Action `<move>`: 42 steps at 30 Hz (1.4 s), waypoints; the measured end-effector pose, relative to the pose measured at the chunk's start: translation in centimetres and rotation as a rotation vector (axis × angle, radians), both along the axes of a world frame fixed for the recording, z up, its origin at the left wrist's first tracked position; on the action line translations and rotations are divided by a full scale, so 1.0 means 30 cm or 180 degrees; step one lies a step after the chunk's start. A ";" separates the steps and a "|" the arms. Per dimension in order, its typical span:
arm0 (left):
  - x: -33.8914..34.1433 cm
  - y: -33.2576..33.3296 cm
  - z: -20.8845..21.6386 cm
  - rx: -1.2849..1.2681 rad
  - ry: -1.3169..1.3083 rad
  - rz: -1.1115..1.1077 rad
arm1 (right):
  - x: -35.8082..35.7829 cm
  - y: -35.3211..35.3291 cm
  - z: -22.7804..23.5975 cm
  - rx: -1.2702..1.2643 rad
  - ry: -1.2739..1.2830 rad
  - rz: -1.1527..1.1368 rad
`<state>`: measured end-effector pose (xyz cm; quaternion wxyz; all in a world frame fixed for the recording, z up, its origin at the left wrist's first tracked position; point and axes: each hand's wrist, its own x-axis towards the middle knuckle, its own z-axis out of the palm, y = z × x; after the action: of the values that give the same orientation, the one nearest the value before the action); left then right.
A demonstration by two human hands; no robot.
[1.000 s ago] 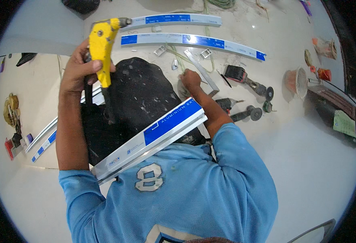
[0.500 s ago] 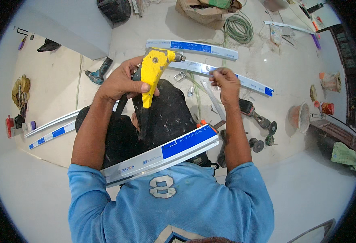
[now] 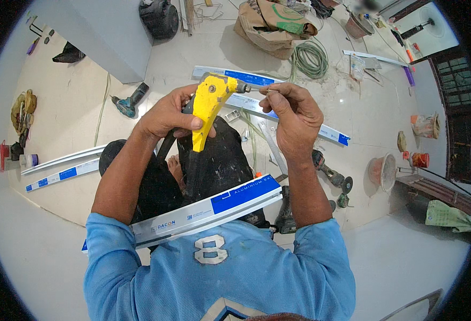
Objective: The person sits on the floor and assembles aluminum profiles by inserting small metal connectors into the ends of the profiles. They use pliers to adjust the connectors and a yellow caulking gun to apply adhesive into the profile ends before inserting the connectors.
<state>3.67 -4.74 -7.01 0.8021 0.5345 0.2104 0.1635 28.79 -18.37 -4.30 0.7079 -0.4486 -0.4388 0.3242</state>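
Note:
My left hand (image 3: pixel 172 113) is wrapped round a yellow hand riveter (image 3: pixel 212 101), its nose turned to the right. Between thumb and fingers, my right hand (image 3: pixel 295 115) pinches a thin pop rivet (image 3: pixel 254 88) whose pin lines up with the riveter's nose. How far the pin is inside the nose cannot be told. A white aluminium profile (image 3: pixel 184 218) with blue film lies across my lap. Beyond my hands, two similar profiles (image 3: pixel 329 134) lie on the floor, with a small metal bracket (image 3: pixel 232 115) beside them.
A blue cordless drill (image 3: pixel 130 101) lies left on the floor, above more profiles (image 3: pixel 66 174). At right are an angle grinder (image 3: pixel 329 172), a bucket (image 3: pixel 382 172) and a wooden bench (image 3: pixel 433 192). A brown sack (image 3: pixel 270 29) and coiled hose (image 3: pixel 309 60) lie ahead.
My right hand has moved up and left to the riveter's nose, bringing the rivet against it. The left hand still holds the riveter, slightly lower and farther right in view.

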 end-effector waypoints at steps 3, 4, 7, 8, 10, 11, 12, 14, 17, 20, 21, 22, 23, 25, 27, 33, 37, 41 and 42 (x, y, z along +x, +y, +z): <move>-0.003 -0.003 0.002 -0.0022 -0.0026 -0.0009 | -0.004 0.009 0.002 -0.0012 -0.0024 -0.0057; -0.003 -0.003 0.004 -0.0028 -0.0034 0.0003 | -0.003 0.010 0.003 -0.0019 -0.0027 -0.0069; -0.004 -0.006 0.013 -0.0038 -0.0028 0.0031 | -0.010 0.007 0.012 0.0017 -0.0081 -0.0052; -0.005 -0.007 0.016 -0.0040 -0.0021 0.0039 | -0.011 0.008 0.012 0.0032 -0.0063 -0.0034; -0.008 0.000 0.022 -0.0087 0.0150 -0.0008 | -0.013 0.012 0.010 0.0064 -0.0023 -0.0003; -0.009 0.002 0.026 -0.0110 0.0235 -0.0031 | -0.016 0.011 0.015 0.0054 -0.0103 -0.0041; -0.010 0.003 0.032 -0.0115 0.0240 -0.0046 | -0.021 0.010 0.023 0.0049 -0.0186 -0.0077; -0.007 0.004 0.043 -0.0125 0.0249 -0.0075 | -0.023 0.015 0.019 0.0144 -0.0516 -0.0174; 0.003 0.002 0.037 -0.0107 0.0176 -0.0047 | -0.008 0.018 -0.007 0.0351 -0.1188 -0.0294; -0.001 0.013 0.028 -0.0097 0.0186 -0.0105 | 0.012 0.013 -0.009 0.0255 -0.1455 -0.0253; 0.000 0.016 0.027 -0.0067 0.0181 -0.0113 | 0.012 0.007 -0.007 0.0172 -0.1402 -0.0253; 0.001 0.019 0.025 -0.0036 0.0175 -0.0122 | 0.012 0.000 -0.004 0.0089 -0.1350 -0.0255; 0.002 0.019 0.023 -0.0007 0.0169 -0.0131 | 0.012 -0.007 -0.001 -0.0015 -0.1310 -0.0255; 0.008 0.014 0.017 0.0284 0.0118 -0.0047 | 0.010 -0.020 0.003 -0.0226 -0.1226 -0.0245; 0.015 0.007 0.015 0.0464 0.0093 -0.0007 | -0.002 -0.032 0.032 -0.0401 -0.0978 -0.0163; 0.004 0.011 0.083 0.0241 0.0311 -0.0308 | 0.004 -0.012 0.038 0.0373 -0.1653 -0.0370; 0.004 0.006 0.095 0.0217 0.0312 -0.0342 | 0.015 0.000 0.055 0.0611 -0.2127 -0.0433; -0.003 0.010 0.099 0.0375 0.0319 -0.0443 | 0.008 -0.031 0.080 -0.0374 -0.1223 -0.0101; -0.004 0.010 0.098 0.0489 0.0372 -0.0412 | 0.012 -0.034 0.092 -0.0521 -0.1189 -0.0067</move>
<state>3.56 -4.45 -4.08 0.7540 0.6155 0.2087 0.0956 29.14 -19.39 -1.53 0.5788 -0.5614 -0.5300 0.2626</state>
